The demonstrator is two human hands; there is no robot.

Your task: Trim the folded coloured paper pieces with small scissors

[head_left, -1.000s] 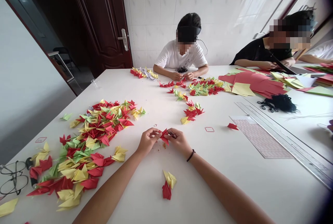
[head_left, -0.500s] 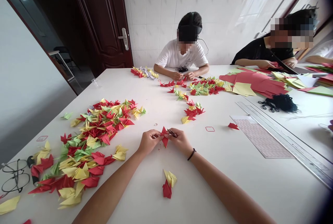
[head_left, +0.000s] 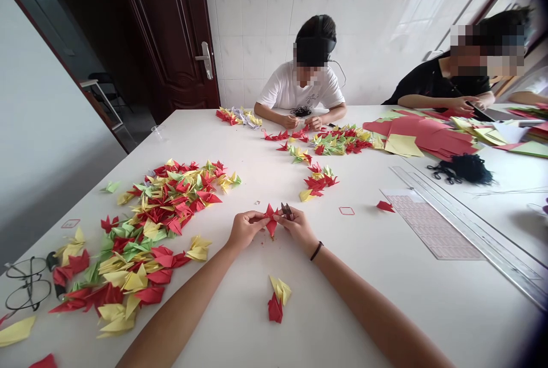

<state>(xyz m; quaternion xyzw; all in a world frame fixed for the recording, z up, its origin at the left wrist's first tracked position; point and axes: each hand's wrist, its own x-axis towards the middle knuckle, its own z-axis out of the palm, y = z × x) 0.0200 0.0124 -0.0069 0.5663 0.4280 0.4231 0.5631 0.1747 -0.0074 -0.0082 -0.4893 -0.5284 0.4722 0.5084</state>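
Between my two hands a red paper crane (head_left: 271,221) is pinched just above the table, its points up and down. My left hand (head_left: 247,229) grips its left side with thumb and fingertips. My right hand (head_left: 301,231) pinches its right side and also keeps small dark snips (head_left: 286,210) in the fingers, blades pointing up and away from the paper. Tiny scraps lie below the crane. Nearer to me rest a yellow folded crane (head_left: 281,290) and a red folded crane (head_left: 274,308), touching each other.
A large heap of folded cranes (head_left: 166,208) spreads on the left, beside glasses (head_left: 29,283). To the right lie a ruler (head_left: 471,237), a printed sheet (head_left: 432,228), black thread (head_left: 464,169) and coloured paper (head_left: 436,131). Two people work across the table.
The snips in my right hand have turned from lying toward the crane to pointing upward, apart from it. Both hands still pinch the crane. The view has shifted slightly.
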